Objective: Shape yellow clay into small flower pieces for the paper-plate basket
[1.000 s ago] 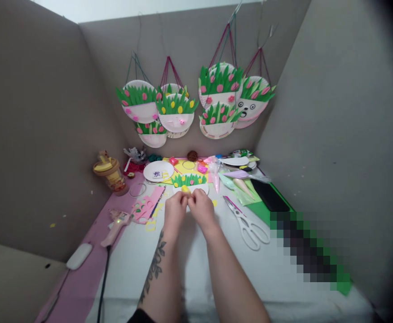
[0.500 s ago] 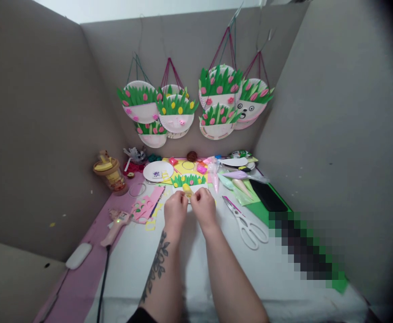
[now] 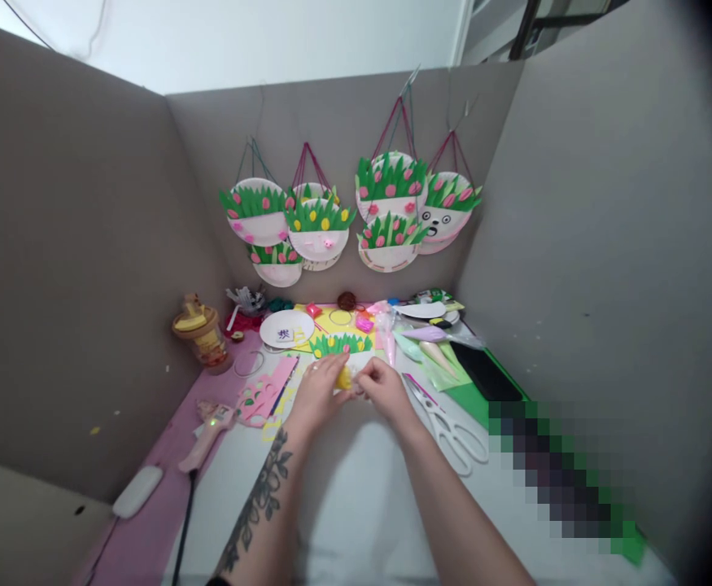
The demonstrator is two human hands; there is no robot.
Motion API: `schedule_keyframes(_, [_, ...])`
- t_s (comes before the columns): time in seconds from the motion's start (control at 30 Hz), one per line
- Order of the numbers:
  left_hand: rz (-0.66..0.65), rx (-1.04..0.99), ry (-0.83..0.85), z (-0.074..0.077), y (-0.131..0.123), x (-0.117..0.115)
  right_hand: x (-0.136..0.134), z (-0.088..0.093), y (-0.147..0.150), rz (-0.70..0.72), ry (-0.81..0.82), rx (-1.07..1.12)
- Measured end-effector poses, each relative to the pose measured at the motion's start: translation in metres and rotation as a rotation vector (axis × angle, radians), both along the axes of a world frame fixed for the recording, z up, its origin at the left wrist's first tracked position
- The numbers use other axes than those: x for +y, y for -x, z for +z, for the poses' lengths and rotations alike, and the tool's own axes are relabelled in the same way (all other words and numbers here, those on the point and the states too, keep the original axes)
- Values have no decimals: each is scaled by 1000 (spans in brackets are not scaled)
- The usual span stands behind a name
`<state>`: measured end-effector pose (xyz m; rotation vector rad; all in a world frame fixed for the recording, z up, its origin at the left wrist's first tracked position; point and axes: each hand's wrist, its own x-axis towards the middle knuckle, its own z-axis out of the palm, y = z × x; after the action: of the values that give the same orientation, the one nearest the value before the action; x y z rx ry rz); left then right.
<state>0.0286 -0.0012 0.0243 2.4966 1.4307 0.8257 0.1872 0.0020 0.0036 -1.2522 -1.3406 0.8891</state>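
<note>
My left hand (image 3: 317, 389) and my right hand (image 3: 382, 389) meet over the white table, fingers pinched together around a small yellow paper piece (image 3: 344, 378). Just behind them lies a paper plate with green paper grass and pink and yellow flowers (image 3: 338, 345). White-handled scissors (image 3: 447, 419) lie to the right of my right hand. A pink glue gun (image 3: 207, 421) lies to the left, its cord running toward me.
Several finished plate baskets (image 3: 319, 221) hang on the back cardboard wall. A white plate (image 3: 286, 328), a yellow-lidded jar (image 3: 202, 334), pink paper scraps (image 3: 265, 389), green sheets (image 3: 471, 387), a black phone (image 3: 485, 370) and piping-bag-like cones (image 3: 429, 342) crowd the table's back. Cardboard walls close in three sides.
The camera has tilted up and shifted a little. My hands have drawn slightly nearer, still pinching the yellow piece, my left hand turned more over it.
</note>
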Motion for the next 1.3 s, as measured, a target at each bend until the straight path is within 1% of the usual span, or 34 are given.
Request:
schedule_keyframes(0.07, [-56, -46, 45, -5, 1, 3, 1, -3, -2, 55, 26, 34])
schedule_keyframes(0.13, [-71, -96, 64, -12, 2, 4, 2, -8, -5, 61, 46, 55])
schedule_keyframes(0.27, [-60, -138, 112, -21, 2, 4, 7, -23, -10, 25, 87, 76])
schedule_keyframes(0.4, [-31, -163, 183, -27, 0, 8, 9, -34, -9, 11, 148, 121])
schedule_keyframes(0.6, [-49, -182, 249, -26, 1, 6, 5, -36, -5, -3, 184, 243])
schedule_keyframes(0.7, [-20, -176, 257, -25, 2, 2, 3, -35, -5, -24, 188, 291])
schedule_keyframes(0.8, [16, -153, 280, -23, 1, 0, 4, -36, -7, -33, 192, 309])
schedule_keyframes(0.93, [12, -147, 319, -22, 0, -1, 4, -37, -9, -29, 190, 301])
schedule_keyframes(1.0, [22, -176, 312, -22, 1, 0, 3, -35, -9, -27, 166, 288])
schedule_keyframes(1.1, [80, -238, 284, -25, 2, 3, -1, -29, -8, -31, 75, 272])
schedule_keyframes(1.17, [108, -280, 270, -27, 2, 4, -4, -24, -7, 2, -40, 200])
schedule_keyframes(1.23, [113, -329, 271, -27, 1, 4, -7, -22, -6, 29, -170, 72])
schedule_keyframes(1.3, [96, -407, 305, -26, 0, 2, -10, -21, -6, 12, -272, -26])
